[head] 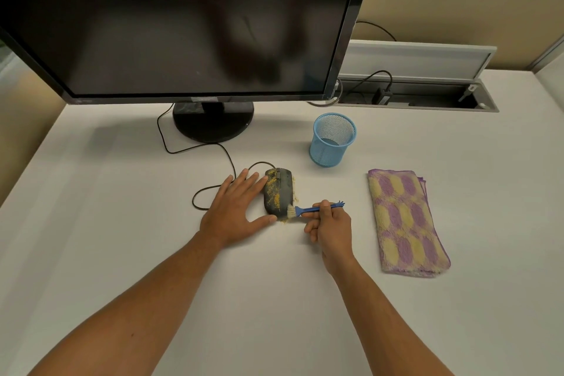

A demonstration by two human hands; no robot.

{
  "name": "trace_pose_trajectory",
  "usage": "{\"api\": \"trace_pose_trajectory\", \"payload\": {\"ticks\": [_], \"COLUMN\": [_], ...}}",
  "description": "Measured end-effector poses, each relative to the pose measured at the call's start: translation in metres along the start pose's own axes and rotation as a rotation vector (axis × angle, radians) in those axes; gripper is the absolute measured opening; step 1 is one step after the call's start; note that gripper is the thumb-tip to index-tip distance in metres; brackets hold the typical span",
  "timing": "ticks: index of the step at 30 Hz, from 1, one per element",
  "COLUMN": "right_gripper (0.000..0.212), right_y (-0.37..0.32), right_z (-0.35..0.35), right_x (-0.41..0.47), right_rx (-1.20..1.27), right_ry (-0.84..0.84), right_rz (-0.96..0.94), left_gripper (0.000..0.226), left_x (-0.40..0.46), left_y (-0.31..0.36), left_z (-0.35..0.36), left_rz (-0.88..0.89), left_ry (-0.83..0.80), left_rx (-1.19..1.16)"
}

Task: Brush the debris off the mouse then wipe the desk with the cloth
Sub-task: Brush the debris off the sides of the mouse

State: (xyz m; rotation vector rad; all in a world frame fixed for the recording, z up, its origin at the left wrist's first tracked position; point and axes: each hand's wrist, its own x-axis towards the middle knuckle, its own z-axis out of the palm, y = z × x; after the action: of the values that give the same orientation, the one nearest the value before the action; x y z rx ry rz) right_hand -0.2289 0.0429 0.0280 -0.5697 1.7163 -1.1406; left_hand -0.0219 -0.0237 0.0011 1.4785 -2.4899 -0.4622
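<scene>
Pale desk point(122, 253): left hand point(235, 210), spread flat, steadies the light, slippery mouse point(279, 191); right hand point(331, 227) pinches the stiff brush point(308, 209) at four o'clock; soft cloth point(406, 223) lies untouched.

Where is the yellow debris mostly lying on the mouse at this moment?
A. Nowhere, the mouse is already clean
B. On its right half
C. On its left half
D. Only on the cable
C: the yellow debris covers the left half of the mouse, next to the left hand, while the right half looks mostly dark and bare.
</scene>
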Motion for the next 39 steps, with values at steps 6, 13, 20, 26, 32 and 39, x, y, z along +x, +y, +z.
{"api": "trace_pose_trajectory", "payload": {"ticks": [6, 13, 20, 26, 32, 39], "right_gripper": [0.037, 0.033, 0.028, 0.025, 0.025, 0.018], "right_y": [0.0, -0.006, -0.018, -0.008, -0.021, -0.055], "right_z": [-0.002, -0.007, 0.0, 0.002, 0.001, 0.016], "right_x": [-0.007, -0.011, -0.012, -0.023, -0.022, 0.014], "right_rx": [-0.044, -0.031, 0.021, -0.125, -0.173, -0.378], "right_ry": [-0.019, 0.044, 0.094, 0.053, 0.056, -0.015], "right_rz": [-0.003, -0.027, -0.094, -0.16, -0.312, -0.536], "left_gripper": [0.09, 0.089, 0.088, 0.089, 0.09, 0.089], "left_x": [0.0, 0.0, -0.001, 0.0, 0.0, -0.001], "left_y": [-0.001, 0.0, 0.0, 0.001, 0.0, 0.001], "left_z": [0.0, -0.001, -0.001, -0.001, 0.0, -0.001], "left_rz": [0.002, 0.002, 0.0, -0.009, -0.004, -0.018], "left_ry": [-0.01, -0.008, -0.005, -0.016, -0.007, -0.02], "left_rx": [0.015, 0.011, 0.003, 0.005, -0.002, -0.008]}}
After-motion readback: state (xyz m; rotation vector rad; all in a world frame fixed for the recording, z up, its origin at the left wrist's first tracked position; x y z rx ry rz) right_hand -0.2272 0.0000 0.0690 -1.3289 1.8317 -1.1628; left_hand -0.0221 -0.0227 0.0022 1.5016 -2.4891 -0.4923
